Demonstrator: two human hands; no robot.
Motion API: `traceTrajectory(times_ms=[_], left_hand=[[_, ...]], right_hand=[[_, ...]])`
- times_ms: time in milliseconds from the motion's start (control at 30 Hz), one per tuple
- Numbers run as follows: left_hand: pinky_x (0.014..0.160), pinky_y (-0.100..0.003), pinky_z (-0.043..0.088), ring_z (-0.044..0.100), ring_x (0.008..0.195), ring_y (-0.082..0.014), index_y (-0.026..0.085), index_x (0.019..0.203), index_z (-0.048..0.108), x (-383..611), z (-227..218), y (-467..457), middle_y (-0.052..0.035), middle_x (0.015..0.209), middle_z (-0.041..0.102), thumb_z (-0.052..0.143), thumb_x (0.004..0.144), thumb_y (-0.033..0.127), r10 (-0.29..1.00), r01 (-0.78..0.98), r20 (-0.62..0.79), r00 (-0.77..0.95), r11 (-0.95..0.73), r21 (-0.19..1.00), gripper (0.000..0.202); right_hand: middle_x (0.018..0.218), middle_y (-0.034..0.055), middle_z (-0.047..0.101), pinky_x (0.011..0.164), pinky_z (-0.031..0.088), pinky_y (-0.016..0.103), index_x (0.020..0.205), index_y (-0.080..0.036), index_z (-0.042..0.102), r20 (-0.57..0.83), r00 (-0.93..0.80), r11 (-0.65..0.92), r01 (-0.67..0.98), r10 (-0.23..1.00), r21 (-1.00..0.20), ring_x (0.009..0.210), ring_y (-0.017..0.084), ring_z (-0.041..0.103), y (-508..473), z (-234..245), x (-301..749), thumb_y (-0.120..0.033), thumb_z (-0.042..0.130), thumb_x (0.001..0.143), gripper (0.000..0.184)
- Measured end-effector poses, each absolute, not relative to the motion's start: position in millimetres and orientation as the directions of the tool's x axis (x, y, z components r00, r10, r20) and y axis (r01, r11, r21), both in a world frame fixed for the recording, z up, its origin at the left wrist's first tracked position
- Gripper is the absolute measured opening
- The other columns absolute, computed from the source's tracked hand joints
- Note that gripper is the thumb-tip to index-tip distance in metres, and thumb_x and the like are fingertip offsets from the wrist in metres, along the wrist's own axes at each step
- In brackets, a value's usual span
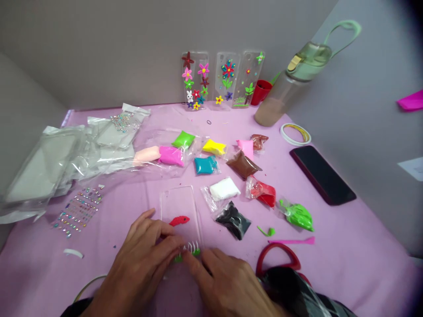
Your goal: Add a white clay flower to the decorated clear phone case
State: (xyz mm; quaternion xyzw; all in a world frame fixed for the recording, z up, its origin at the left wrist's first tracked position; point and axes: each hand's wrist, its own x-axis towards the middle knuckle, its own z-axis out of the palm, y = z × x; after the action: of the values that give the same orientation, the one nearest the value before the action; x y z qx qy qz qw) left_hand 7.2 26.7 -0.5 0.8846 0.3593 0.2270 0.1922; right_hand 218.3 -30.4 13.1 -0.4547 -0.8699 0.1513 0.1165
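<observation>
Two hands (142,257), three upright cases (226,83), one phone (323,174)

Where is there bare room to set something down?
Bare cloth lies on the near side of the phone, right of the nearer green packet; a smaller patch between the nearer gem sheet and clear case. Crowded: mid-table, where the white packet, black packet and red packet sit close.

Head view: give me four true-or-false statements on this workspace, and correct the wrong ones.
1. The left hand and right hand are both at the clear case. True.
2. The red clay piece lies off the case. False: the red clay piece lies on it.
3. The white packet lies beyond the black packet. True.
4. The tape roll sits on the phone. False: the tape roll lies on the table, beyond the phone.
</observation>
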Motion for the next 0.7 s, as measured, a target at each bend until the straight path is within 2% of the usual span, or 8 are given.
traceTrajectory(times_ms=[167, 300, 467, 700], left_hand=[[0.119, -0.043, 0.024, 0.059, 0.092, -0.0162, 0.025, 0.108, 0.065, 8.3, -1.2, 24.8, 0.0018, 0.096, 0.062, 0.051, 0.097, 0.003, 0.713, 0.535, 0.285, 0.640, -0.680, 0.500, 0.029], [0.119, -0.048, 0.026, 0.058, 0.092, -0.0173, 0.027, 0.112, 0.065, 9.3, -4.4, 23.3, 0.0012, 0.096, 0.063, 0.050, 0.097, 0.003, 0.723, 0.542, 0.281, 0.631, -0.670, 0.507, 0.031], [0.118, -0.051, 0.028, 0.058, 0.093, -0.0181, 0.028, 0.113, 0.064, 10.9, -3.9, 21.7, 0.0007, 0.097, 0.064, 0.049, 0.097, 0.003, 0.739, 0.551, 0.278, 0.614, -0.653, 0.520, 0.033], [0.115, -0.052, 0.030, 0.059, 0.089, -0.0186, 0.026, 0.106, 0.065, 10.6, -4.4, 22.2, 0.0005, 0.093, 0.063, 0.050, 0.097, 0.004, 0.739, 0.562, 0.282, 0.611, -0.657, 0.503, 0.028]], right_hand=[[0.085, 0.0018, 0.069, 0.042, 0.028, 0.033, 0.128, -0.012, 0.052, 0.014, -0.560, 0.520, 0.759, 0.828, -0.391, 0.063, 0.018, 0.060, -31.0, 15.5, 217.8, -0.007, 0.069, 0.086, 0.045], [0.082, 0.0006, 0.068, 0.043, 0.031, 0.034, 0.126, -0.011, 0.052, 0.059, -0.554, 0.530, 0.755, 0.831, -0.385, 0.062, 0.018, 0.060, -30.2, 13.7, 217.0, -0.002, 0.066, 0.085, 0.044], [0.084, 0.0005, 0.068, 0.044, 0.034, 0.032, 0.125, -0.013, 0.052, 0.015, -0.553, 0.511, 0.758, 0.833, -0.405, 0.063, 0.017, 0.060, -29.7, 14.7, 218.5, -0.004, 0.064, 0.089, 0.039], [0.085, 0.0017, 0.070, 0.046, 0.036, 0.032, 0.134, -0.010, 0.047, 0.048, -0.558, 0.529, 0.752, 0.829, -0.394, 0.066, 0.018, 0.061, -30.7, 12.3, 218.3, 0.000, 0.061, 0.086, 0.051]])
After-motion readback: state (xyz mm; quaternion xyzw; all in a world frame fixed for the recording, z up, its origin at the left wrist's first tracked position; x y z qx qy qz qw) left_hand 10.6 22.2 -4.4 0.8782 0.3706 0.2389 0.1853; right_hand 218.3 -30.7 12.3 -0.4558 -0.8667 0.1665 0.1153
